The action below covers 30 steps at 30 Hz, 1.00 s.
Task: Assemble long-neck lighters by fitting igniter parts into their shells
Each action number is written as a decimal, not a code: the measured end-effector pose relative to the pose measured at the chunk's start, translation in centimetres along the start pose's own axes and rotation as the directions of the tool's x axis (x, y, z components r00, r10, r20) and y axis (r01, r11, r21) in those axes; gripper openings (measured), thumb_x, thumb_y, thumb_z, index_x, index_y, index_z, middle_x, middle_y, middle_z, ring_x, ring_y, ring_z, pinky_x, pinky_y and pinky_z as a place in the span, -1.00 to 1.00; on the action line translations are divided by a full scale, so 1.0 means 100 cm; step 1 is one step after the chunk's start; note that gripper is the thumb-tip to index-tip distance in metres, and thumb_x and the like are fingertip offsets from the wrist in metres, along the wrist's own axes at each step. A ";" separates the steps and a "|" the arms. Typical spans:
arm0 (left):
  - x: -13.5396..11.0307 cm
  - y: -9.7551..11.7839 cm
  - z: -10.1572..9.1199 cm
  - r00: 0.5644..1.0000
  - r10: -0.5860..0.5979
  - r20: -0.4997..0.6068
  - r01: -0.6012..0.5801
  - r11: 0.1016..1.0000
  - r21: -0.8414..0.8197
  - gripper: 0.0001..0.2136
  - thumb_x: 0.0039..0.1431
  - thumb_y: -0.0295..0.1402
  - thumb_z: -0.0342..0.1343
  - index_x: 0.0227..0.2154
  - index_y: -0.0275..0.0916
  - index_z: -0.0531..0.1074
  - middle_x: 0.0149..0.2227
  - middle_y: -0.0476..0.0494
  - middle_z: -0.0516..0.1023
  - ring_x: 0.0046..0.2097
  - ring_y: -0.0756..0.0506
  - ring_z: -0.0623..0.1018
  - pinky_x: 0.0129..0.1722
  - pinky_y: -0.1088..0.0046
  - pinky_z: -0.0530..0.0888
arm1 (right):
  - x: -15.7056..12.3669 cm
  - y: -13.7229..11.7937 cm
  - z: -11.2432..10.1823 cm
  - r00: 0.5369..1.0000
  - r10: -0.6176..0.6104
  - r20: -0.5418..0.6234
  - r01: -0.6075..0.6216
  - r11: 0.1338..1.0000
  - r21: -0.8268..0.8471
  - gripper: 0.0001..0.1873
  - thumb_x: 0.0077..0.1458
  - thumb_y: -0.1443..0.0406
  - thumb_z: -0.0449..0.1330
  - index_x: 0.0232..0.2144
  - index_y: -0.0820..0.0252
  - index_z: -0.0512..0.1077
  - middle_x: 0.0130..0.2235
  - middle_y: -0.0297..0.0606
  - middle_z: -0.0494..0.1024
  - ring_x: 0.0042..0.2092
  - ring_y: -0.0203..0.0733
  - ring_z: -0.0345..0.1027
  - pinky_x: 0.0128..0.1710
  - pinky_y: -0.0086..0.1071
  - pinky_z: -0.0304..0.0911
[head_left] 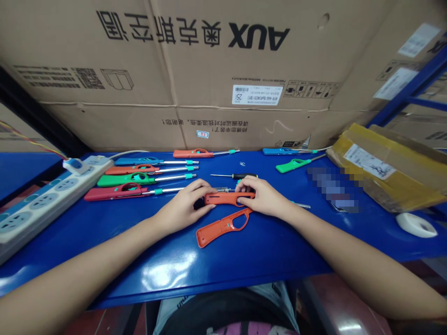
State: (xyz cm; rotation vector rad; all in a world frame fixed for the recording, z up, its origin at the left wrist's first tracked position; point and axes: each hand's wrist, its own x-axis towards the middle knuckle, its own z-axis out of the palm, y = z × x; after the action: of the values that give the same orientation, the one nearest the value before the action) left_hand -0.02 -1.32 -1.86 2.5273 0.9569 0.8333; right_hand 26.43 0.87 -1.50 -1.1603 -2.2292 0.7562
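Observation:
Both hands hold an orange lighter body [225, 198] flat on the blue table [244, 260]. My left hand [186, 207] grips its left end with curled fingers. My right hand [261, 195] pinches its right end near the trigger opening. A thin metal tube sticks out behind the body toward the left. A separate orange half shell [223, 226] lies just in front of the hands, open side up. A small black-handled screwdriver [235, 176] lies just behind them.
Several finished lighters [139, 179] in blue, orange, green and red lie in a row at left, others [293, 164] further back. A white power strip [45, 195] runs along the left edge. Large cardboard boxes [216, 70] wall the back; a taped parcel [387, 167] and tape roll [417, 224] sit right.

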 end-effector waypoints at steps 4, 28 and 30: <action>0.000 0.003 -0.001 1.000 0.008 0.009 -0.008 0.999 -0.032 -0.77 0.30 -0.41 0.14 0.00 -0.22 0.44 -0.09 -0.17 0.49 -0.07 -0.10 0.53 -0.03 0.31 0.53 | 0.002 0.003 0.002 0.999 -0.034 -0.013 0.033 0.999 -0.023 -0.79 -0.10 0.55 0.21 -0.43 0.18 0.39 -0.34 -0.33 0.42 -0.28 -0.23 0.31 -0.26 -0.36 0.24; -0.001 0.007 -0.006 0.999 -0.005 0.048 0.006 1.000 -0.018 -0.81 0.27 -0.42 0.09 -0.07 -0.22 0.41 -0.12 -0.16 0.51 -0.10 -0.11 0.52 -0.09 0.31 0.51 | -0.010 -0.014 -0.024 0.983 -0.132 0.128 0.156 0.967 -0.203 -0.59 0.10 0.28 0.31 0.02 0.03 0.39 0.04 -0.17 0.43 0.10 0.02 0.25 0.15 0.01 0.15; -0.001 0.009 -0.009 0.998 0.023 0.057 -0.022 0.999 -0.025 -0.85 0.24 -0.41 0.12 -0.14 -0.21 0.43 -0.13 -0.15 0.51 -0.09 -0.12 0.51 -0.06 0.30 0.49 | -0.012 -0.016 -0.037 0.969 -0.157 0.192 0.193 0.962 -0.190 -0.53 0.11 0.25 0.31 0.08 0.02 0.36 0.08 -0.16 0.41 0.11 0.02 0.25 0.16 0.00 0.15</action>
State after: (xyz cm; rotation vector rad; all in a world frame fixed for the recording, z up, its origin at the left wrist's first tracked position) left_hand -0.17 -1.96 -0.79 2.5308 0.8967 0.7703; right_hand 28.57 -0.07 1.97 -1.0028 -2.5706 0.5830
